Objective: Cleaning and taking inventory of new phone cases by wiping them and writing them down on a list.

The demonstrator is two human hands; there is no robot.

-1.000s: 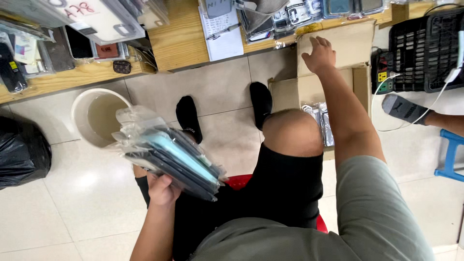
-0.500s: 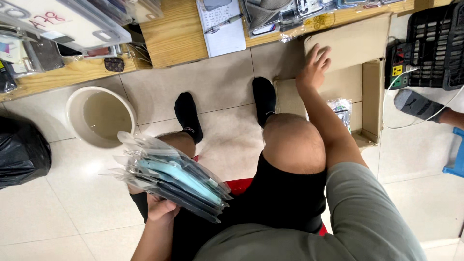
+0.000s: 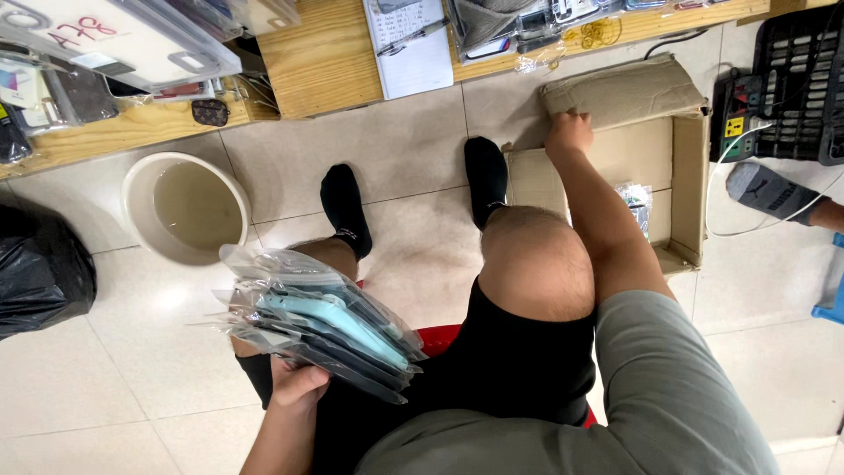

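Observation:
My left hand (image 3: 297, 383) grips a fanned stack of phone cases in clear plastic bags (image 3: 321, 321), held over my left thigh; the top ones are light blue and dark. My right hand (image 3: 570, 132) reaches forward and rests on the near flap of an open cardboard box (image 3: 687, 167) on the floor, fingers curled at the flap's edge. A small plastic-wrapped packet (image 3: 635, 200) lies inside the box just right of my forearm. I sit on a red stool (image 3: 437, 335), with feet in black socks on the tiles.
A cream bucket (image 3: 185, 208) stands on the floor at left, a black rubbish bag (image 3: 40, 273) beside it. Wooden shelves (image 3: 325, 57) with packaged goods and a notepad run along the top. A power strip (image 3: 737, 125), black crate (image 3: 807, 79) and another person's foot (image 3: 769, 189) are at right.
My right hand has drawn back from the far box flap down to the box's near left flap. The view has tilted slightly; the stack in my left hand stays put.

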